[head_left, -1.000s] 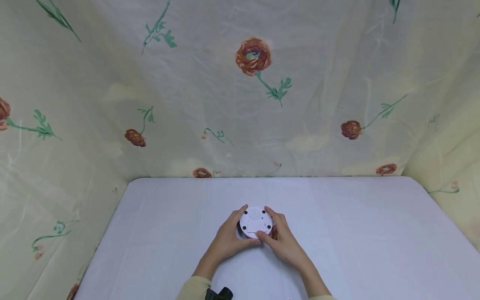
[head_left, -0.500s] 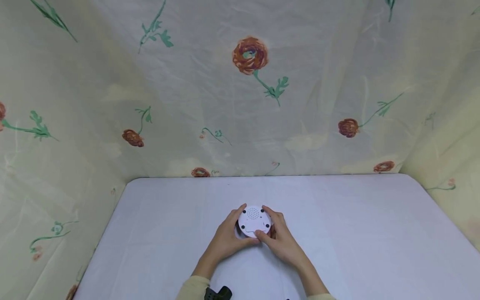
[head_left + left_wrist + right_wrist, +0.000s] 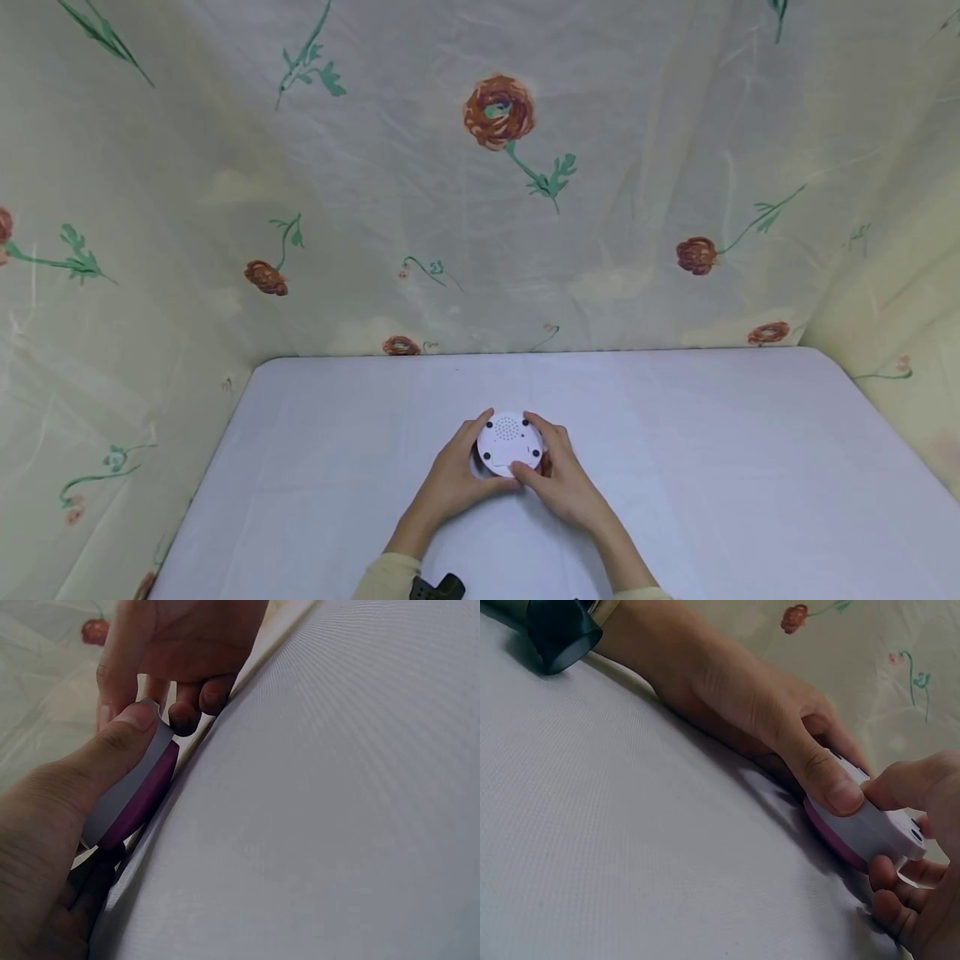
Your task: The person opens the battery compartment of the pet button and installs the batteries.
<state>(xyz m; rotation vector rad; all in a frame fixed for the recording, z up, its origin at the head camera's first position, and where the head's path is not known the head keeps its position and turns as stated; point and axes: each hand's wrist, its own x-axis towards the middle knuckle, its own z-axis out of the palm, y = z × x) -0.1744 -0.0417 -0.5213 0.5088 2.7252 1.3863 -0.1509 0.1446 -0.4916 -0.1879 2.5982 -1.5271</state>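
Observation:
A round white device [image 3: 508, 442] lies face down at the middle of the table, between both hands. Its upturned underside has a patch of small holes, several black feet and a cover seam near its front edge. Seen from the side in the left wrist view, the white casing [image 3: 127, 787] has a purple band below it. My left hand [image 3: 453, 471] grips its left side, thumb along the front edge. On the right side, my right hand [image 3: 564, 483] holds it, with the thumb [image 3: 528, 474] pressing near the cover seam. The downward face is hidden.
A white cloth covers the table [image 3: 337, 433]. Flower-printed curtains [image 3: 615, 275] hang behind it and at both sides. A black wrist-worn device [image 3: 438, 587] sits by the left sleeve [image 3: 387, 577].
The head view has shifted very slightly. Both hands keep their hold on the white device, and their places relative to it look the same.

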